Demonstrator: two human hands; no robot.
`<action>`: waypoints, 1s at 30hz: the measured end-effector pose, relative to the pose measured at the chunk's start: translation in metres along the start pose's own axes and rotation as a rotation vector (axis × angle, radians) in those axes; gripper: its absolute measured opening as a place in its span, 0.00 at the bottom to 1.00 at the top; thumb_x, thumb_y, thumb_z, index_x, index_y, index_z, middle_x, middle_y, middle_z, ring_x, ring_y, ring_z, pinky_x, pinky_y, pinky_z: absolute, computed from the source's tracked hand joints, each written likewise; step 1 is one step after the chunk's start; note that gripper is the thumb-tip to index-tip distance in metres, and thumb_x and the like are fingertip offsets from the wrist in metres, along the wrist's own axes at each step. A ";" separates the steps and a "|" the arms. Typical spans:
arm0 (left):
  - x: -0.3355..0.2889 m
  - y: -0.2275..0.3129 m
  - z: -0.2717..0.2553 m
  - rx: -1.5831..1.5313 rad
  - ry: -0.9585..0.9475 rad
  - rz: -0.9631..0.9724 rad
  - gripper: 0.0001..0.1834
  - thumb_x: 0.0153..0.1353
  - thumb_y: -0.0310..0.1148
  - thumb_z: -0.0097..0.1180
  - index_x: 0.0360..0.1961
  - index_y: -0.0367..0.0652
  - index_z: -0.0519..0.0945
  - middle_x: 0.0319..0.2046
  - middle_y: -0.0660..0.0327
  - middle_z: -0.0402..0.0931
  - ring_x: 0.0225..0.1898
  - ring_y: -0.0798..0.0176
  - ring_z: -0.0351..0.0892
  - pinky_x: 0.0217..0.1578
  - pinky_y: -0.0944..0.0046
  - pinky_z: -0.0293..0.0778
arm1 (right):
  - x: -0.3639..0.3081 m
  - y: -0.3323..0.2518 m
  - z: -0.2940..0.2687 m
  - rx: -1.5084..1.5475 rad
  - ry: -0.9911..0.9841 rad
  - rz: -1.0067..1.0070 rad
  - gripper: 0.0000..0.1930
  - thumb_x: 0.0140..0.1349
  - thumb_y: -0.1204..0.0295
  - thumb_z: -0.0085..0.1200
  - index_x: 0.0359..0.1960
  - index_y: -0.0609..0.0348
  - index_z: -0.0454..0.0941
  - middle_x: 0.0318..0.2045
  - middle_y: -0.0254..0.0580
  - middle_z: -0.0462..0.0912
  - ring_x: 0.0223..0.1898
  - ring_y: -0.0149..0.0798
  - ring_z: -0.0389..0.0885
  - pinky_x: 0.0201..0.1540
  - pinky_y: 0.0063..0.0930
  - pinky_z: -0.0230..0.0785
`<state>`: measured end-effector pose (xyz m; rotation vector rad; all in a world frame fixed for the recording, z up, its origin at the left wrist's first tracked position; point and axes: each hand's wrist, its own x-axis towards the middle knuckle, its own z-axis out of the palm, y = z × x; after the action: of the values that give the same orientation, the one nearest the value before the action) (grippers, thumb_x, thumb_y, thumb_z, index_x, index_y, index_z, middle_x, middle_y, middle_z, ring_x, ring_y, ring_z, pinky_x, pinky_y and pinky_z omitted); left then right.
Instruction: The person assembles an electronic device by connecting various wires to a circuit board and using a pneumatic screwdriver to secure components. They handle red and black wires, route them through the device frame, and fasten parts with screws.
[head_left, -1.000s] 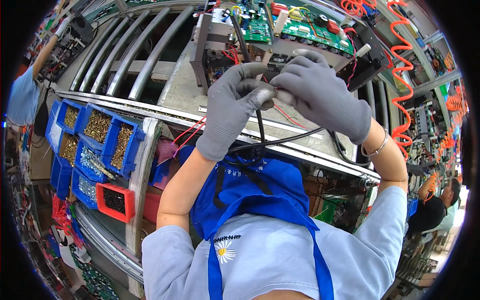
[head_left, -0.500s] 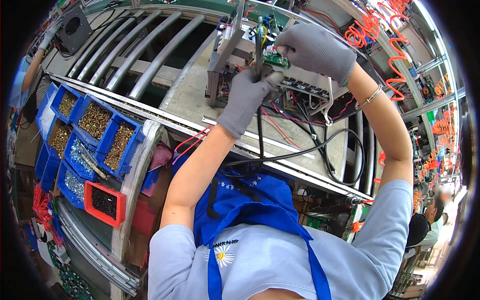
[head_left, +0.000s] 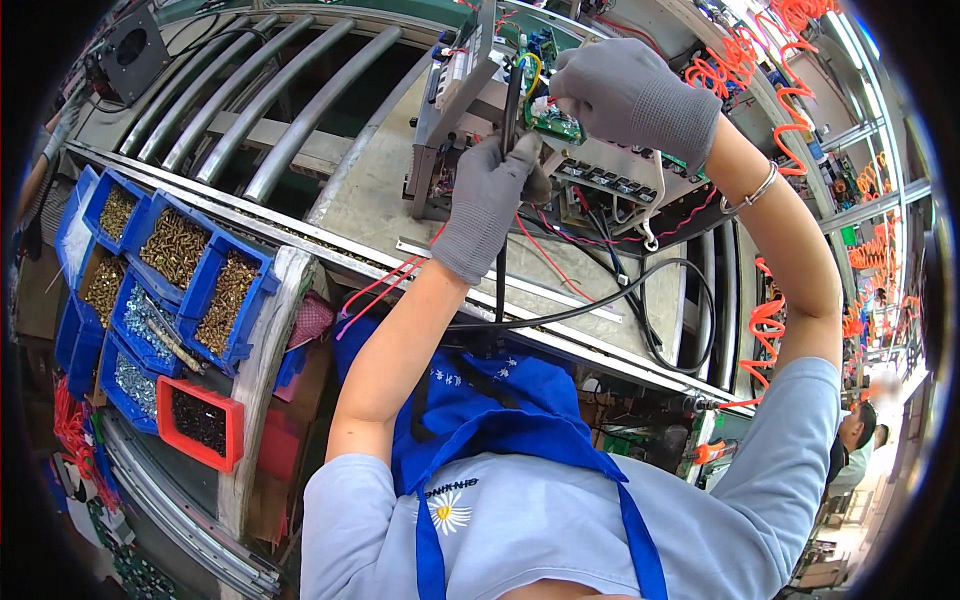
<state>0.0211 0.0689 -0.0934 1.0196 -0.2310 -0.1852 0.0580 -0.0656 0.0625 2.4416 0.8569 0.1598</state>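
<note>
My left hand point(head_left: 490, 200), in a grey glove, is closed around a thick black cable point(head_left: 511, 98) at the front of an open metal equipment chassis point(head_left: 467, 82). From the cable's upper end a yellow-green wire point(head_left: 537, 68) loops out. The gloved fingers of my right hand point(head_left: 632, 92) are curled together over the chassis, just right of a green circuit board point(head_left: 556, 126); anything they grip is hidden. Below the hands, a row of black terminals point(head_left: 610, 182) runs along the chassis, with a white cable point(head_left: 657, 205) hanging past it.
Blue bins point(head_left: 228, 305) of screws and a red bin point(head_left: 203, 424) of dark small parts stand at left. Metal rollers point(head_left: 315, 110) lie beyond them. A black cord point(head_left: 600, 303) loops over the bench's front edge. Orange coiled hoses point(head_left: 795, 120) hang at right. Another person's hand point(head_left: 62, 128) shows far left.
The view has shifted slightly. My left hand stays on the black cable, whose yellow-green wire now shows more. My right hand keeps its curled shape over the chassis.
</note>
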 end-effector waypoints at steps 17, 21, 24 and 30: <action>0.011 0.006 -0.007 0.352 -0.048 0.112 0.14 0.66 0.35 0.58 0.30 0.33 0.80 0.17 0.59 0.78 0.17 0.70 0.76 0.21 0.69 0.71 | 0.017 -0.022 -0.007 -0.202 -0.011 -0.249 0.03 0.47 0.72 0.60 0.21 0.57 0.81 0.23 0.44 0.82 0.30 0.45 0.85 0.34 0.37 0.77; 0.011 0.005 -0.011 0.312 -0.079 0.123 0.13 0.66 0.34 0.57 0.29 0.33 0.80 0.17 0.59 0.78 0.17 0.71 0.76 0.21 0.69 0.71 | 0.021 -0.033 -0.016 -0.192 -0.123 -0.209 0.05 0.52 0.70 0.61 0.30 0.55 0.85 0.30 0.45 0.85 0.35 0.46 0.87 0.33 0.38 0.81; 0.013 0.006 -0.010 0.282 -0.068 0.122 0.14 0.65 0.35 0.57 0.30 0.32 0.81 0.17 0.59 0.78 0.18 0.71 0.76 0.21 0.69 0.71 | 0.023 -0.033 -0.019 -0.207 -0.172 -0.141 0.06 0.53 0.71 0.60 0.32 0.56 0.85 0.30 0.44 0.86 0.34 0.46 0.87 0.33 0.38 0.81; 0.000 0.024 -0.012 0.948 -0.028 0.196 0.13 0.61 0.40 0.63 0.35 0.38 0.83 0.22 0.55 0.81 0.25 0.60 0.82 0.28 0.63 0.75 | 0.002 -0.027 0.015 0.006 0.012 0.074 0.09 0.58 0.67 0.54 0.30 0.59 0.82 0.27 0.49 0.82 0.33 0.51 0.84 0.36 0.44 0.76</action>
<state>0.0260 0.0914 -0.0786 1.9230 -0.4624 0.1108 0.0491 -0.0538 0.0358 2.4814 0.7741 0.1998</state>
